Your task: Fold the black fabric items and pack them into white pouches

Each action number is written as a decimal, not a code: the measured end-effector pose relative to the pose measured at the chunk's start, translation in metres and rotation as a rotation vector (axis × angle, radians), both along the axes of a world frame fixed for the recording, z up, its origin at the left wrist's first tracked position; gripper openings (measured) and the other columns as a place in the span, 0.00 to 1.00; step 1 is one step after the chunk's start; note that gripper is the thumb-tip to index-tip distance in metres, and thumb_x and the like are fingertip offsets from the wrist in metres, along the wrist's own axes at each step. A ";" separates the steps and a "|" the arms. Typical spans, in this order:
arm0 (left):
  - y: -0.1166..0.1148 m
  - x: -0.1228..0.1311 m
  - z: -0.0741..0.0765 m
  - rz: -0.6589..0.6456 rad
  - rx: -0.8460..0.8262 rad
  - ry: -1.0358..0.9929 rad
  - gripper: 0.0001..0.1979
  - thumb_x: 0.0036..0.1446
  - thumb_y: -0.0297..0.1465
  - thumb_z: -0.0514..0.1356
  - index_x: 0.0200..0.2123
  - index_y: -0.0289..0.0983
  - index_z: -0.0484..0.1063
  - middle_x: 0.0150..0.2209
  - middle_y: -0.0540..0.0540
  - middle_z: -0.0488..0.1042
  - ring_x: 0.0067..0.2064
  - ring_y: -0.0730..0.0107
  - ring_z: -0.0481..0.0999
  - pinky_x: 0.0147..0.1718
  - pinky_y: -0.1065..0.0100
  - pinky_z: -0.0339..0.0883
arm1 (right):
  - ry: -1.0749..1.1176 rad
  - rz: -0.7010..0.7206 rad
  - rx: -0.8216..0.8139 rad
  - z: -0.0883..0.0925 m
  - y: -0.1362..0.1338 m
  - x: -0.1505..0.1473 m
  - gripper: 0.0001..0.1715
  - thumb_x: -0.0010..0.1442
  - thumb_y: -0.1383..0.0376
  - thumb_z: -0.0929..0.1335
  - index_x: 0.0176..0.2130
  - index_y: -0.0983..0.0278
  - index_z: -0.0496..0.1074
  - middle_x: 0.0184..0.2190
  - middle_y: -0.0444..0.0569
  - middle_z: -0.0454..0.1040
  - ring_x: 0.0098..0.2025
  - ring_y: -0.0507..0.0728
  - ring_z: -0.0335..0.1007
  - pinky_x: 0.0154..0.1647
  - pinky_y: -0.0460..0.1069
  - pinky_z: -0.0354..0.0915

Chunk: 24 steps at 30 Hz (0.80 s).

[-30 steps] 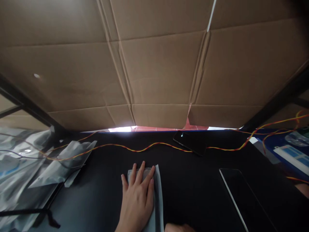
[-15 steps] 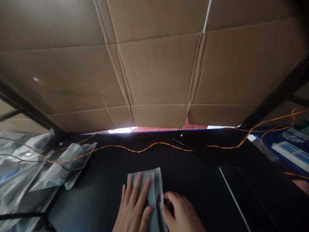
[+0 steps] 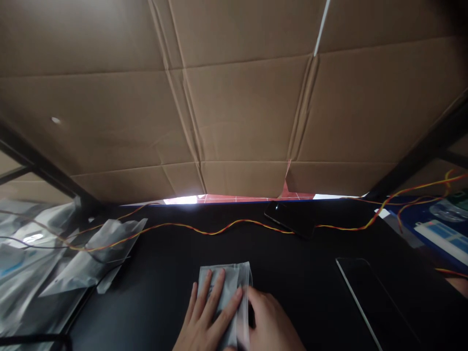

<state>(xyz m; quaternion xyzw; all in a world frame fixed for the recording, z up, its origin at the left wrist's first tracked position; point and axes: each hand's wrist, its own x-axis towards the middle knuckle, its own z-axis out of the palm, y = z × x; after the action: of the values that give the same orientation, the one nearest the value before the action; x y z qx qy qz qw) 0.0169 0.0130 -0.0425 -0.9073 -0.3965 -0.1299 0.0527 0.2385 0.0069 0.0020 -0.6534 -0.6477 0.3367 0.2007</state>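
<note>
A flat, translucent plastic bag lies on the black tabletop near the front, with something greyish inside it that I cannot make out. My left hand rests flat on the bag, fingers spread, the index fingertip close to the strip along the bag's right side. My right hand is closed at the right edge of the bag, its curled fingers gripping that edge. Its thumb is partly covered by the clear plastic.
Translucent plastic bags are heaped at the left. A twisted red-yellow wire runs across the table, over a dark phone. A black slab with a light edge lies at right. Cardboard stands behind; part of someone's skin shows far right.
My left hand has shifted slightly, its index finger now reaching the strip by the bag's right edge. The right hand has drawn closer to the left. The whole view has tilted slightly.
</note>
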 end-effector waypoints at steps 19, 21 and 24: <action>0.036 -0.172 0.008 0.313 -0.030 -0.067 0.26 0.75 0.37 0.50 0.70 0.62 0.71 0.68 0.50 0.77 0.65 0.35 0.79 0.54 0.32 0.80 | 0.061 -0.312 0.416 -0.006 -0.018 0.119 0.24 0.69 0.56 0.68 0.62 0.55 0.74 0.48 0.53 0.82 0.34 0.57 0.81 0.34 0.48 0.78; 0.037 -0.159 0.019 0.276 0.016 -0.077 0.26 0.73 0.37 0.51 0.69 0.61 0.72 0.64 0.50 0.81 0.60 0.38 0.84 0.52 0.36 0.83 | 0.032 -0.347 0.553 -0.003 -0.019 0.105 0.22 0.72 0.60 0.66 0.63 0.55 0.72 0.50 0.54 0.80 0.39 0.57 0.82 0.37 0.49 0.79; 0.034 -0.108 0.036 0.281 0.049 -0.131 0.24 0.73 0.39 0.54 0.69 0.59 0.70 0.63 0.52 0.82 0.56 0.47 0.87 0.57 0.42 0.83 | -0.025 -0.174 0.658 -0.002 -0.015 0.060 0.20 0.69 0.63 0.69 0.59 0.53 0.76 0.50 0.54 0.81 0.49 0.63 0.82 0.48 0.55 0.79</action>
<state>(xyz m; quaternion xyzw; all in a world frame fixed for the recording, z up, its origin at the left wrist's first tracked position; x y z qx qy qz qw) -0.0908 0.0472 -0.0062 -0.8308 -0.5190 -0.1899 0.0663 0.2982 -0.0083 -0.0003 -0.6106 -0.6659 0.0832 0.4206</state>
